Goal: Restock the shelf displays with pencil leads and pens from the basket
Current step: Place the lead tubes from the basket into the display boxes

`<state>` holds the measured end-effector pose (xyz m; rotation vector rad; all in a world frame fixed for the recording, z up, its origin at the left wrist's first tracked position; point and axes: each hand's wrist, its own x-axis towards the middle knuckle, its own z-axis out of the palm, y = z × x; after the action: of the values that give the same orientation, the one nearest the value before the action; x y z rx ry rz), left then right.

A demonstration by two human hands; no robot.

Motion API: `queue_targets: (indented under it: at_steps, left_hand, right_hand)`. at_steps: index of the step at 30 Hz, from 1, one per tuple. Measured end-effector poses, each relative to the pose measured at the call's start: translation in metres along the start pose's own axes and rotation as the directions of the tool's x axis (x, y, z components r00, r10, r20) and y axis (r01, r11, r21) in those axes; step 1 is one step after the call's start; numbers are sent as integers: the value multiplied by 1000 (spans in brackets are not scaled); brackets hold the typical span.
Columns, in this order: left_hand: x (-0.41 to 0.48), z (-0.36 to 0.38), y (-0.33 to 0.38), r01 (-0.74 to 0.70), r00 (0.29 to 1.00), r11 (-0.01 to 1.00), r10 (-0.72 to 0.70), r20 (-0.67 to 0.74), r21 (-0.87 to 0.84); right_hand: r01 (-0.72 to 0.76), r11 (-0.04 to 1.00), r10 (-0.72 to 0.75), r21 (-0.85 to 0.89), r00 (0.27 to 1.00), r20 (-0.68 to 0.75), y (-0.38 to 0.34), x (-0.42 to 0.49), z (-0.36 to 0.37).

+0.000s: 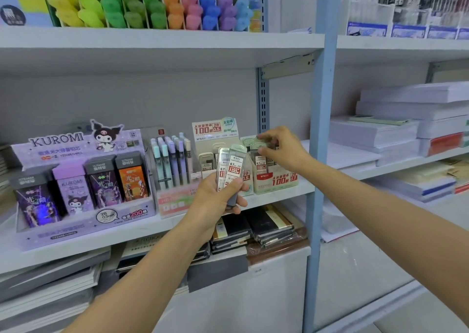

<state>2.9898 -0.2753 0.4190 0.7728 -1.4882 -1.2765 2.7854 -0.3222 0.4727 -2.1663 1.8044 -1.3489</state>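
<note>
As left grip (pixel 218 198) holds leads (pixel 232 166), right grip (pixel 281 147)

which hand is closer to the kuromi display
Left. The left hand, gripping lead cases, is right of the Kuromi display; the right hand is farther right at the 0.7 lead box.

Kuromi display box (pixel 83 227) — lilac, starred; lead cases (pixel 234 165) clear, red-and-white labels; pens (pixel 165 165) run mint and lavender.

Both bare forearms reach forward. The left hand (pixel 218 198) grips two pencil-lead cases (pixel 232 165) upright, thumb across them. The right hand (pixel 281 148), farther out, pinches a third case (pixel 261 158).
</note>
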Motion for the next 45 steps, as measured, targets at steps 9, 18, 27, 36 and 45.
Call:
queue_targets:
  at_steps: [9,18,27,36,45]
  left_hand:
    - [-11,14,11,0,999,1000,0,44,-1]
    - [-28,13,28,152,985,980,-140,99,-130]
    - [-28,9,23,-85,996,922,64,69,378]
    - [-2,11,0,-361,869,27,373,326,932]
    - [19,14,-20,-264,918,-156,263,297,952]
  right_hand:
    - [-36,837,-90,546,975,201,-44,-47,-7]
    - [-40,774,-143,632,961,236,-44,-54,-5]
    - [-21,834,-108,551,973,202,-39,-45,-32]
    - [64,919,20,390,978,-208,1,-10,-62]
    - [22,965,-16,262,1000,-22,24,-9,-35]
